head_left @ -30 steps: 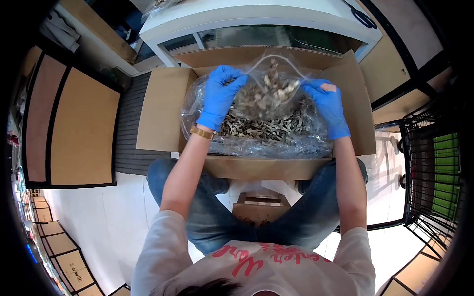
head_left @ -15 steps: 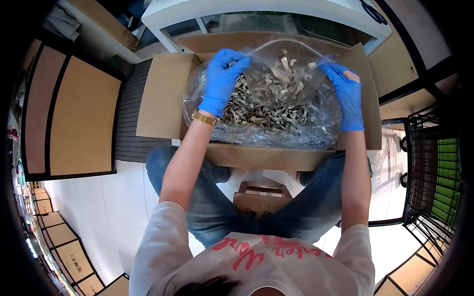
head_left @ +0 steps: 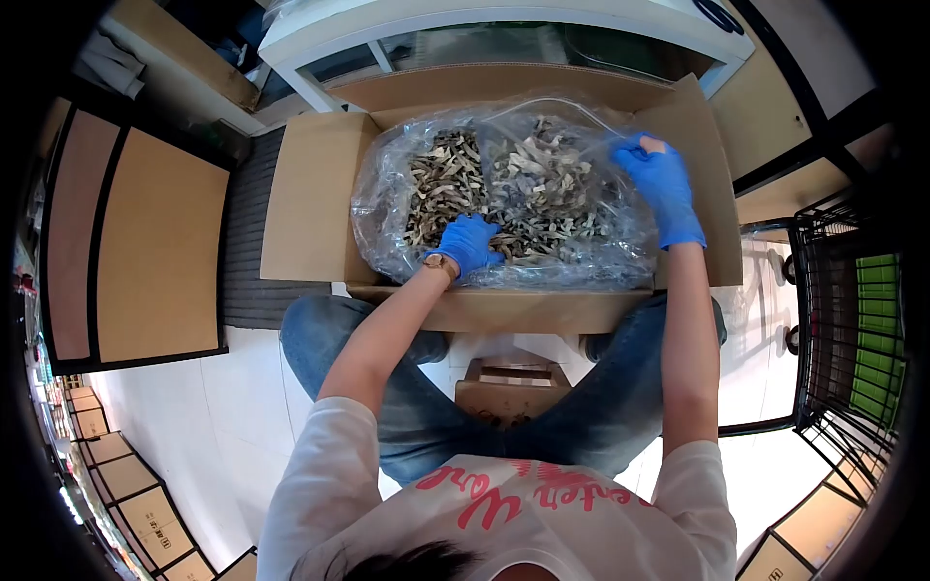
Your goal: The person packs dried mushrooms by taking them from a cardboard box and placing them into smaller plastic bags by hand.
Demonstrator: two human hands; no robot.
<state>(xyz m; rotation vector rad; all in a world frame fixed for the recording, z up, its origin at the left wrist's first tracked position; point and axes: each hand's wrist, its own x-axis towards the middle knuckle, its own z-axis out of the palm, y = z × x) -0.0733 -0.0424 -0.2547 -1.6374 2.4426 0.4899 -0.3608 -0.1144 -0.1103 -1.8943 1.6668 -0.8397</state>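
Observation:
An open cardboard box (head_left: 315, 203) holds a large clear plastic liner (head_left: 381, 198) filled with dried brownish-grey pieces (head_left: 444, 184). My left hand (head_left: 469, 244), in a blue glove, is down on the loose pieces near the box's front side; its fingertips are among them and what they hold, if anything, is hidden. My right hand (head_left: 663, 184), also gloved in blue, pinches the upper right edge of a clear zip bag (head_left: 547, 169). That bag lies over the right part of the pieces and has similar pieces inside.
Behind the box stands a white table (head_left: 407, 27) with dark-handled scissors (head_left: 717, 15) on it. A black wire cart (head_left: 843, 320) with green items is at the right. Wooden cabinets (head_left: 160, 242) are on the left. A small wooden stool (head_left: 513, 392) sits between my knees.
My left hand has let go of the zip bag's left edge and moved down to the loose pieces. The bag has come down onto them, still held at its right edge.

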